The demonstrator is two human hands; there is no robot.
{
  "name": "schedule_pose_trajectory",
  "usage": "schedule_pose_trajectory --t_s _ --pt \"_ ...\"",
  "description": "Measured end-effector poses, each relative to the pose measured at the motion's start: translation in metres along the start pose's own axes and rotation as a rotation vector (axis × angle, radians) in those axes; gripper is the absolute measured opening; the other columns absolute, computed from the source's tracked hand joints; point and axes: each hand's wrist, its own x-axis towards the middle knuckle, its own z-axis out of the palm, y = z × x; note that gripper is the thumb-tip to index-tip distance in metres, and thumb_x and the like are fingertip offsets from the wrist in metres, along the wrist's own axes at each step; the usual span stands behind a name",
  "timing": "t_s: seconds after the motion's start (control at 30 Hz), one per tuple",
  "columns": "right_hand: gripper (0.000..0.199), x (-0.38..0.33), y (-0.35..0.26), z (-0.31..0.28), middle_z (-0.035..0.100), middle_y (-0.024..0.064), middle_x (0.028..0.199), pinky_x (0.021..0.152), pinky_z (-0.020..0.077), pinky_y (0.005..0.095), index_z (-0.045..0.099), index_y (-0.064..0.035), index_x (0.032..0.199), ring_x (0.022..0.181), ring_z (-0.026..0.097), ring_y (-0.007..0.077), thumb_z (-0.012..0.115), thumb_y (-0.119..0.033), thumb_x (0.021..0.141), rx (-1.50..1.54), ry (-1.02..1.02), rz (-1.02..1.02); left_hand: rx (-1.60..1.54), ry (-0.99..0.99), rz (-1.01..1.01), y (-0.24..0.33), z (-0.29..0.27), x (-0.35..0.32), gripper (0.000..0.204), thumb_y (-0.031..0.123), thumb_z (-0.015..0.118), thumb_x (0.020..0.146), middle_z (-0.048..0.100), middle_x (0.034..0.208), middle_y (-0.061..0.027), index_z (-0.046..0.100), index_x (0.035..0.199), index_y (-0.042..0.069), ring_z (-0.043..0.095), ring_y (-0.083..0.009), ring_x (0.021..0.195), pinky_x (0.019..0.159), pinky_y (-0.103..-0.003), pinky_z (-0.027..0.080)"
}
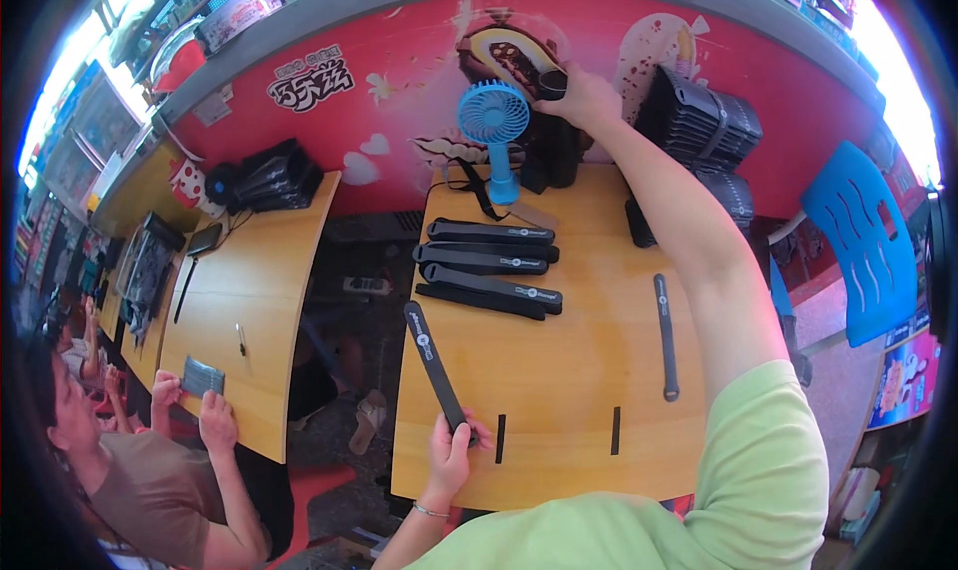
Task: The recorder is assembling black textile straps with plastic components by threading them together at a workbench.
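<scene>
Near the front edge of the wooden table, my left hand point(453, 455) grips the lower end of a black strap point(429, 355). The strap slants up and away, with a hole at its far tip. My right arm stretches across the table's right side. At the back, my right hand point(586, 99) is closed around the top of a dark, round-topped cylinder point(564, 156), bottle-like, just right of a blue handheld fan point(496, 131). Several black straps point(489, 261) lie stacked at the left middle. One more strap point(666, 335) lies alone under my right forearm.
Two short black strips point(501, 438) lie on the table point(559, 380) by its front edge. Bundled black straps point(704, 121) are piled at back right, near a blue chair point(863, 241). Left, a person point(150, 470) holds a small grey packet point(204, 376) at another table.
</scene>
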Motion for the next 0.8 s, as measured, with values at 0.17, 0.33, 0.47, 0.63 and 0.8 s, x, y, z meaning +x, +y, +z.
schedule_pose_trajectory --t_s 0.17,0.33,0.47,0.63,0.8 --pt "0.086 -0.006 -0.003 -0.007 0.064 0.0165 0.103 0.081 0.0522 0.0419 0.051 -0.0091 0.122 0.098 0.063 0.0313 0.073 -0.064 0.060 0.018 -0.023 0.029 0.016 -0.023 0.018 -0.001 0.001 0.000 0.018 0.012 0.039 0.098 0.060 0.085 -0.0106 0.042 0.112 0.001 0.059 -0.0153 0.070 0.067 -0.027 0.049" --pt "0.082 0.000 0.022 -0.020 0.064 0.0186 0.104 0.083 0.0510 0.0427 0.057 -0.0072 0.117 0.099 0.062 0.0324 0.066 -0.069 0.065 -0.015 0.037 -0.124 0.018 0.000 0.038 -0.007 -0.002 0.000 0.019 0.014 0.040 0.098 0.061 0.084 -0.0107 0.043 0.112 0.002 0.059 -0.0156 0.067 0.064 -0.028 0.048" --pt "0.030 -0.014 0.046 -0.093 0.065 0.0133 0.105 0.081 0.0507 0.0456 0.069 -0.0118 0.099 0.098 0.062 0.0313 0.054 -0.029 0.079 -0.068 0.103 -0.066 0.017 0.010 0.029 -0.005 -0.003 -0.002 0.019 0.014 0.040 0.098 0.060 0.083 -0.0103 0.043 0.112 0.002 0.059 -0.0153 0.067 0.064 -0.027 0.048" --pt "0.035 -0.010 0.113 -0.115 0.065 0.0151 0.106 0.080 0.0513 0.0467 0.067 -0.0133 0.108 0.098 0.063 0.0333 0.056 -0.039 0.086 -0.303 0.121 0.103 0.069 0.025 0.062 -0.004 0.001 0.001 0.017 0.014 0.039 0.098 0.061 0.078 -0.0105 0.044 0.109 0.002 0.058 -0.0156 0.063 0.059 -0.027 0.048" --pt "0.041 -0.007 0.129 -0.100 0.066 0.0148 0.103 0.079 0.0521 0.0456 0.065 -0.0150 0.111 0.095 0.064 0.0332 0.056 -0.046 0.086 -0.286 -0.035 0.050 0.054 0.018 0.068 -0.005 0.002 0.001 0.018 0.014 0.039 0.098 0.061 0.078 -0.0103 0.044 0.110 0.002 0.058 -0.0154 0.063 0.060 -0.027 0.048"
